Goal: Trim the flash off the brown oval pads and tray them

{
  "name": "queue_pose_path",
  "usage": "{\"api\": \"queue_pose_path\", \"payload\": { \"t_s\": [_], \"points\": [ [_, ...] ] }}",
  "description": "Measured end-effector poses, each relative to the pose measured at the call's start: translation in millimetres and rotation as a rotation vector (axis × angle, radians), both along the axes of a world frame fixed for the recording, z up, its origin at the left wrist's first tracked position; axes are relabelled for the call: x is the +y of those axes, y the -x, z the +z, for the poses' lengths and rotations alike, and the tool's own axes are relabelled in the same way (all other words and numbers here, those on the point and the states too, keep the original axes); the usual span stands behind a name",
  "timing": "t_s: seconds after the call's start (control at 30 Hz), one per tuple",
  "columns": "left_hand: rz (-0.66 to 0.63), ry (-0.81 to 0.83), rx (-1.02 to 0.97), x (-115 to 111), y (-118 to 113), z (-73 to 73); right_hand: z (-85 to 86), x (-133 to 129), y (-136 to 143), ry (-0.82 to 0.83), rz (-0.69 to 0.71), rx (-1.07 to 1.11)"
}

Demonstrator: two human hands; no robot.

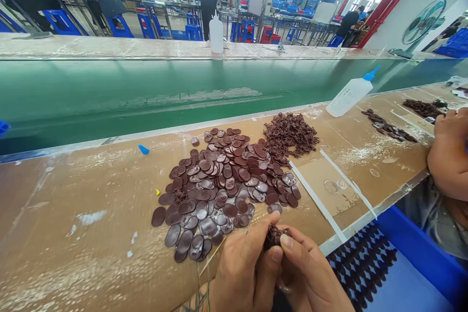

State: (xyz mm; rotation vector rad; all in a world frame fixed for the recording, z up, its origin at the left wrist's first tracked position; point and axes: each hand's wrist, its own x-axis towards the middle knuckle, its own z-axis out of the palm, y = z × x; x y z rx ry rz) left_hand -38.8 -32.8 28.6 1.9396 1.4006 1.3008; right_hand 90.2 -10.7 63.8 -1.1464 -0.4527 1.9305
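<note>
From my head camera, my left hand [243,273] and right hand [310,278] meet just below the pile of brown oval pieces [223,190], both pinching one small dark brown part [275,236] between thumbs and fingertips. That part sits right at the pile's near edge. Above and right of the pile lies a heap of smaller brown bits [290,136]. Further right of the pile, a white squeeze bottle [349,95] lies tilted. A co-worker's hand [448,153] rests well right of the pile.
</note>
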Motion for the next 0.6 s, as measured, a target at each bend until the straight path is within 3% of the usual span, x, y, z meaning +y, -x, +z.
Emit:
{"api": "queue_pose_path", "payload": {
  "t_s": [0.13, 0.3, 0.6],
  "points": [
    [0.048, -0.009, 0.011, 0.5, -0.2, 1.2, 0.5, 0.7, -0.6, 0.016, 0.004, -0.004],
    [0.021, -0.086, 0.025, 3.6, 0.1, 1.8, -0.3, -0.9, -2.3, 0.008, 0.007, 0.017],
    [0.041, -0.080, 0.030, 5.1, -2.1, 1.1, 1.3, -1.8, -1.6, 0.026, -0.022, 0.024]
  ]
}}
